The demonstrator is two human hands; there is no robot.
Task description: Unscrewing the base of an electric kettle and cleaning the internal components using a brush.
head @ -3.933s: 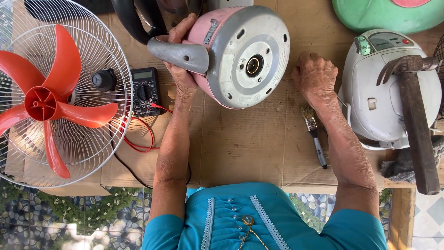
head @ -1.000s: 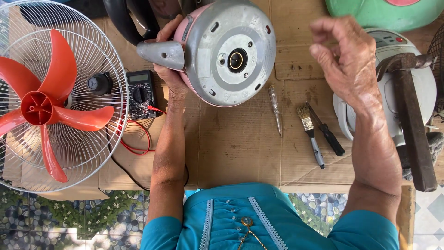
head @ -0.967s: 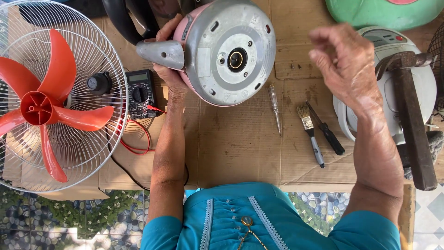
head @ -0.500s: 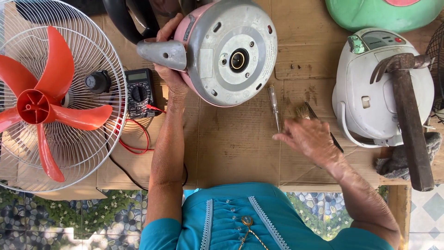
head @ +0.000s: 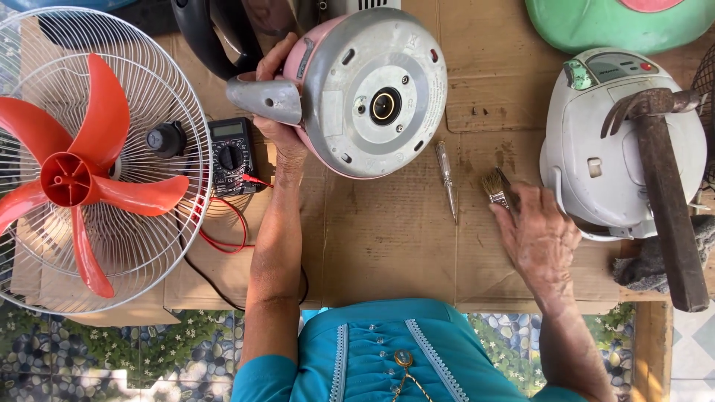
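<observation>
Head view, looking down on my workbench. Upper centre: my left hand (head: 279, 112) grips the pink electric kettle (head: 365, 89), tilted so that its grey round base faces the camera and its spout points to the left; my fingers are wrapped around the body behind the spout. This grip matches the frame half a second earlier, with the kettle in nearly the same place. Right of centre: my right hand (head: 538, 242) lies over the handle of the small paintbrush (head: 497, 190) on the cardboard sheet (head: 395, 238), fingers curled down on it; whether they have fully closed on the handle I cannot tell. One second ago this hand was raised and spread near the upper right of the frame; it has since come down to the brush, whose bristles show just above my knuckles. Between kettle and brush lies a thin tester screwdriver (head: 447, 179), touched by neither hand. Left: a fan (head: 82, 164) with red blades in a white grille, and beside it a black multimeter (head: 229, 155) with red leads. Right: a white rice cooker (head: 611, 141) with a rusty claw hammer (head: 666, 193) lying across it.
</observation>
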